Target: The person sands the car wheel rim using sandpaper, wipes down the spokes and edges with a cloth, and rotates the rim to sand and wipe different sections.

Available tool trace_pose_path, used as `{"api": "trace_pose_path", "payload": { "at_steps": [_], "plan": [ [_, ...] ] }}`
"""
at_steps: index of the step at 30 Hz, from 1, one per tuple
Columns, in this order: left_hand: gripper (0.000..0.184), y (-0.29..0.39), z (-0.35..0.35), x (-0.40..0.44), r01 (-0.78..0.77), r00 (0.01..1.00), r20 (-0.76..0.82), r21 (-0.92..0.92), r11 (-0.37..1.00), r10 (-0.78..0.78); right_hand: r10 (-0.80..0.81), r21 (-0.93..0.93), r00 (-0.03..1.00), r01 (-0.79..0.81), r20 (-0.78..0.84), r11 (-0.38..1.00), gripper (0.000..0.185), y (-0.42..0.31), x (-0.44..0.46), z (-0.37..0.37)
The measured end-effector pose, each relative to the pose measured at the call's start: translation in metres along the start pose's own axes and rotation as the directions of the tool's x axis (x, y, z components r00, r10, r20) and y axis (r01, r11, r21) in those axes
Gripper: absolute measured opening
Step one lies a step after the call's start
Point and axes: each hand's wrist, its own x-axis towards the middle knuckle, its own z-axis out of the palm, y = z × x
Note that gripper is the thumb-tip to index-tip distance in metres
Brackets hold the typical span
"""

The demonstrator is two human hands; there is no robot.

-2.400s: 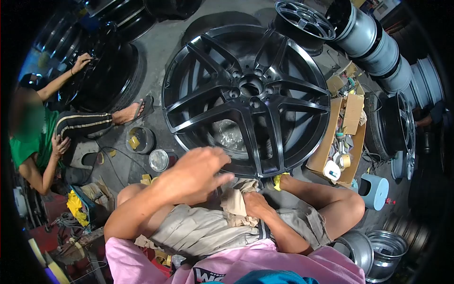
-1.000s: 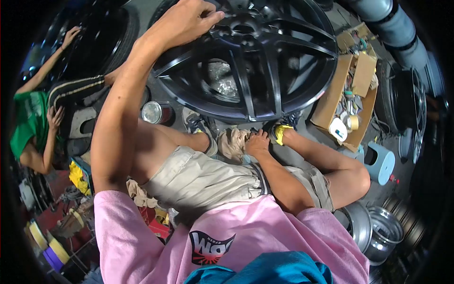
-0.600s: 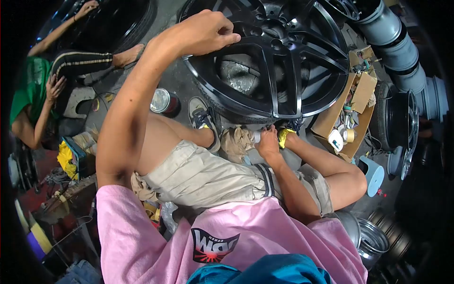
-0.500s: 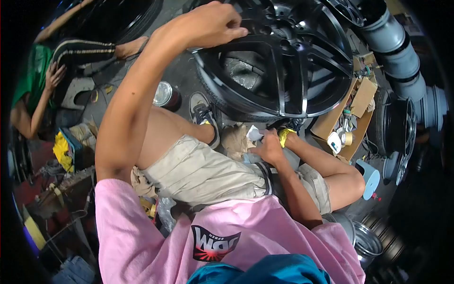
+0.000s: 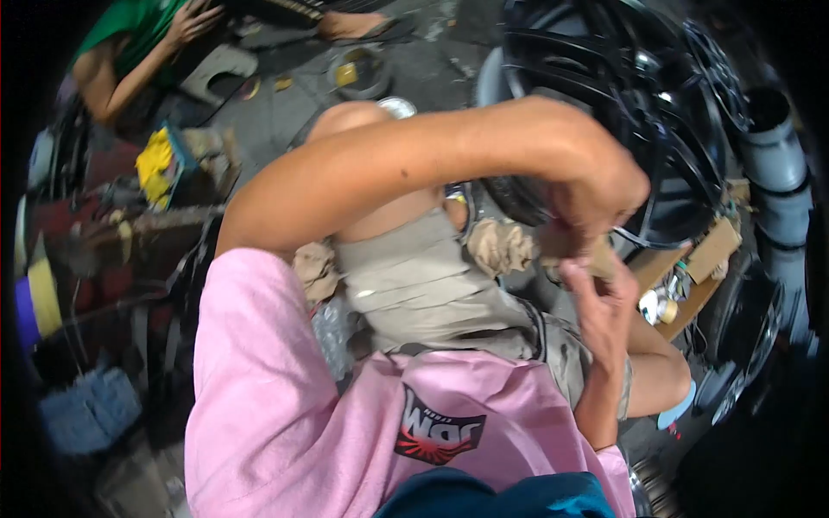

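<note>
My left hand (image 5: 596,186) reaches across from the left, bent down at the wrist, its fingers closed and blurred. Just below, my right hand (image 5: 604,302) has thumb and fingers pinched together. Between them is a small tan, paper-like piece (image 5: 553,244), partly hidden by the fingers; both hands seem to grip it. Past my hands lies a black multi-spoke car wheel (image 5: 617,60), which neither hand appears to hold. Crumpled brown paper (image 5: 501,246) sits left of my hands, beside my leg.
A cardboard box (image 5: 704,298) with tape and small items stands at the right, near stacked grey wheel barrels (image 5: 777,164). A can (image 5: 397,106) is beyond my left forearm. At upper left sits another person, whose hand (image 5: 192,22) shows. Yellow cloth (image 5: 155,164) lies left.
My left hand has left the wheel's edge and come down to my right hand. The view has shifted, so the wheel now appears farther right. The white piece in my right hand no longer shows clearly.
</note>
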Motion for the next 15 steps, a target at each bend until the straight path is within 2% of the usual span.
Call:
{"api": "trace_pose_path", "payload": {
  "at_steps": [2, 3, 4, 5, 7, 8, 9, 10, 12, 14, 15],
  "plan": [
    [0.031, 0.02, -0.011, -0.048, 0.033, 0.958, -0.282, -0.075, 0.997, -0.053, 0.13, 0.226, 0.985, -0.102, -0.115, 0.969, 0.017, -0.004, -0.001, 0.004],
    [0.03, 0.023, -0.015, -0.074, 0.041, 0.911, -0.411, -0.013, 0.999, -0.042, 0.119, 0.243, 0.986, -0.088, -0.114, 0.966, 0.022, -0.011, 0.005, 0.003],
    [0.03, 0.026, -0.017, -0.1, 0.055, 0.848, -0.53, 0.054, 0.997, -0.018, -0.048, 0.266, 0.994, 0.074, -0.101, 0.961, 0.024, -0.008, 0.012, 0.003],
    [0.03, 0.033, -0.011, -0.129, 0.074, 0.742, -0.651, -0.158, 0.985, -0.161, -0.058, 0.222, 0.994, 0.078, -0.096, 0.972, 0.025, -0.013, 0.017, 0.005],
    [0.032, 0.046, -0.005, -0.19, 0.112, 0.583, -0.791, -0.149, 0.982, -0.186, -0.056, 0.138, 0.991, 0.072, -0.118, 0.988, 0.025, -0.022, 0.022, 0.011],
    [0.034, 0.043, 0.005, -0.214, 0.221, 0.492, -0.839, -0.141, 0.965, -0.235, -0.067, 0.141, 0.993, 0.081, -0.1, 0.987, 0.025, -0.021, 0.023, 0.013],
    [0.035, 0.041, 0.015, -0.238, 0.326, 0.394, -0.875, -0.152, 0.933, -0.28, -0.061, 0.103, 0.996, 0.067, -0.066, 0.992, 0.023, -0.018, 0.023, 0.014],
    [0.034, 0.028, 0.042, -0.252, 0.415, 0.185, -0.857, -0.376, 0.828, -0.482, -0.051, 0.061, 0.998, 0.053, -0.032, 0.997, 0.022, -0.017, 0.022, 0.016],
    [0.033, 0.004, 0.083, -0.279, 0.395, 0.222, -0.795, -0.455, 0.798, -0.564, -0.072, 0.02, 0.997, 0.072, -0.01, 0.997, 0.02, -0.02, 0.022, 0.024],
    [0.033, -0.04, 0.15, -0.283, 0.44, 0.141, -0.652, -0.633, 0.637, -0.745, -0.095, -0.097, 0.995, 0.097, 0.033, 0.991, 0.019, -0.019, 0.02, 0.026],
    [0.033, -0.058, 0.183, -0.278, 0.402, 0.16, -0.558, -0.717, 0.57, -0.815, -0.102, -0.087, 0.995, 0.103, 0.025, 0.991, 0.018, -0.016, 0.02, 0.027]
  ]
}}
